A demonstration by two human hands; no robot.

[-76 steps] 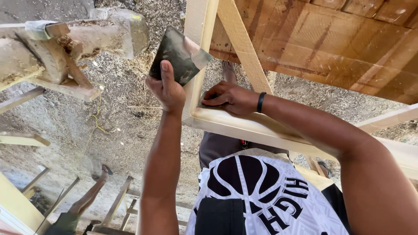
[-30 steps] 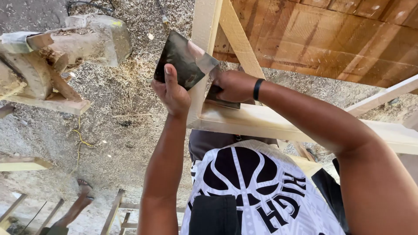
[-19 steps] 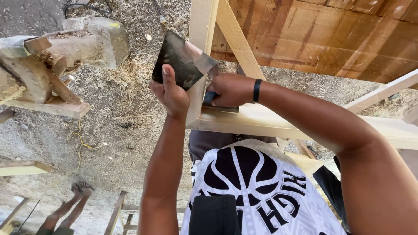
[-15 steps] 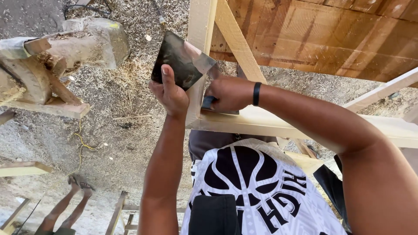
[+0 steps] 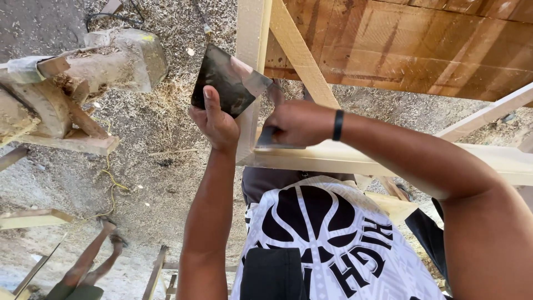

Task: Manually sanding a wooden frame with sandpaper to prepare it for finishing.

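Observation:
My left hand [image 5: 217, 121] holds up a dark square metal plate [image 5: 224, 81] smeared with pale filler, thumb across its face, just left of the pale wooden frame's upright [image 5: 251, 33]. My right hand [image 5: 297, 123], with a black band at the wrist, grips a small flat scraper blade [image 5: 267, 139] pressed onto the frame's horizontal rail [image 5: 344, 158] at the corner joint. A diagonal brace [image 5: 300, 53] rises behind my right hand.
A brown plank panel [image 5: 411, 44] fills the upper right. Rough wooden blocks and offcuts [image 5: 72, 83] sit at left on ground strewn with sawdust [image 5: 161, 111]. Another person's legs [image 5: 91, 261] show at lower left beside loose wooden pieces [image 5: 33, 218].
My right hand moved from flat on the corner to gripping the scraper and working it along the rail. The left hand kept the plate raised. The other person's legs shifted.

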